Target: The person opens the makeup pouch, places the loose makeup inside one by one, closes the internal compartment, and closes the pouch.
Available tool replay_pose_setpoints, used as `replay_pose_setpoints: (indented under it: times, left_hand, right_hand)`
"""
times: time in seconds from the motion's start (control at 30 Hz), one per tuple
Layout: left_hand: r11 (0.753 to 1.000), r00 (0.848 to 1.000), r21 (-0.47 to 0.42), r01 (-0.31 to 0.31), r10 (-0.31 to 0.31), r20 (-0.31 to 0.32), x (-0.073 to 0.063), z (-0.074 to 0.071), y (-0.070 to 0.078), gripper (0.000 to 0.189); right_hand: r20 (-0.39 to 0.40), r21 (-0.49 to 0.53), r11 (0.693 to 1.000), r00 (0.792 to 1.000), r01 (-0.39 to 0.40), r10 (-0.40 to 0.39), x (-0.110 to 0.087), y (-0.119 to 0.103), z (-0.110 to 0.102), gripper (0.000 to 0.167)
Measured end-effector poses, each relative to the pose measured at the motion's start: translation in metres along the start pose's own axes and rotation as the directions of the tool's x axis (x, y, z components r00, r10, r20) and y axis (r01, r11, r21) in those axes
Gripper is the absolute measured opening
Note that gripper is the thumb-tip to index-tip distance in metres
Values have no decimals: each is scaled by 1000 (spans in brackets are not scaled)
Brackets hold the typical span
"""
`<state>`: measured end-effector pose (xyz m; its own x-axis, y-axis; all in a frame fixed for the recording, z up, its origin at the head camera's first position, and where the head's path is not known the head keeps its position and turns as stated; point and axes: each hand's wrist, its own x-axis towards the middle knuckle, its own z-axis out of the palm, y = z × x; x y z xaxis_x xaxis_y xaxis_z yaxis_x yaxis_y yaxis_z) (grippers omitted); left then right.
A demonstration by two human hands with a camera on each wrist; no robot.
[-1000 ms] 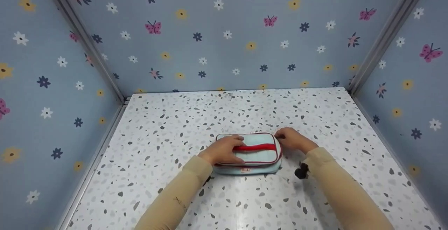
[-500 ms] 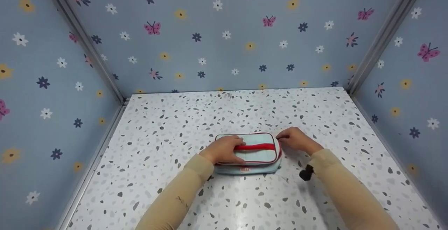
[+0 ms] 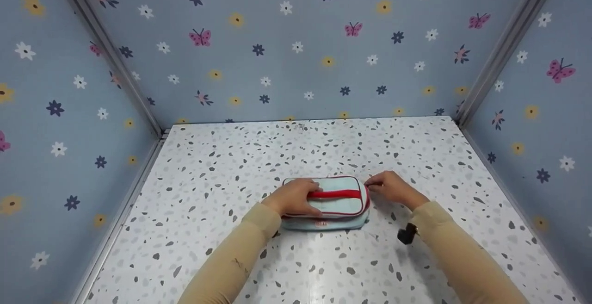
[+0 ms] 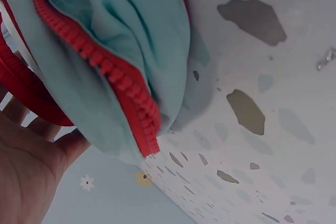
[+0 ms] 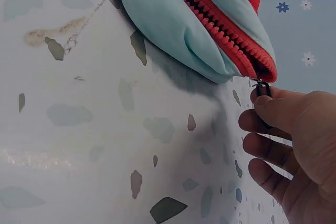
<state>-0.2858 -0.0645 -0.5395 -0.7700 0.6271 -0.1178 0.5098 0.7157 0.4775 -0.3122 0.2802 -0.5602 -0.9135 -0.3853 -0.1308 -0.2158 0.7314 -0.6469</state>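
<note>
A light blue zip bag (image 3: 340, 207) with red piping and a red handle (image 3: 336, 194) sits on the speckled table. My left hand (image 3: 294, 196) holds its top at the left end, fingers by the handle and thumb toward the front. In the left wrist view the red zipper (image 4: 107, 69) runs along the bag's side, its teeth parted from a gaping fabric fold. At the right end my right hand (image 3: 391, 187) pinches the black zipper pull (image 5: 264, 89) between thumb and forefinger. There, the right wrist view shows a dark gap between the rows of teeth.
The white speckled table (image 3: 240, 156) is bounded by blue floral panels (image 3: 296, 63) at the back and both sides. Metal posts (image 3: 508, 40) stand at the corners. A black device (image 3: 407, 233) hangs below the right wrist.
My right hand has shifted slightly to the right, away from the bag's far right corner and a little nearer to me. The left hand and the bag stay nearly in place.
</note>
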Motion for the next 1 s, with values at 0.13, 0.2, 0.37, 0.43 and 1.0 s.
replay_pose_setpoints:
  times: [0.13, 0.2, 0.37, 0.43, 1.0]
  left_hand:
    - [1000, 1000, 8, -20, 20, -15, 0, 4, -1, 74]
    - [999, 999, 10, -32, 32, -16, -1, 6, -2, 72]
    - [1000, 1000, 6, -23, 23, -14, -3, 7, -2, 71]
    - [1000, 1000, 6, -14, 14, -13, -4, 6, -2, 72]
    - [1000, 1000, 11, 10, -10, -11, -2, 0, 1, 74]
  right_hand:
    - [-12, -9, 1000, 1000, 29, -29, -2, 0, 3, 22]
    - [-8, -11, 999, 999, 33, -33, -4, 1, 4, 21]
    - [-2, -12, 1000, 1000, 25, -25, -7, 2, 5, 21]
    - [-3, -20, 999, 999, 37, -37, -8, 1, 4, 21]
    - [6, 7, 996, 996, 85, -85, -24, -1, -6, 19]
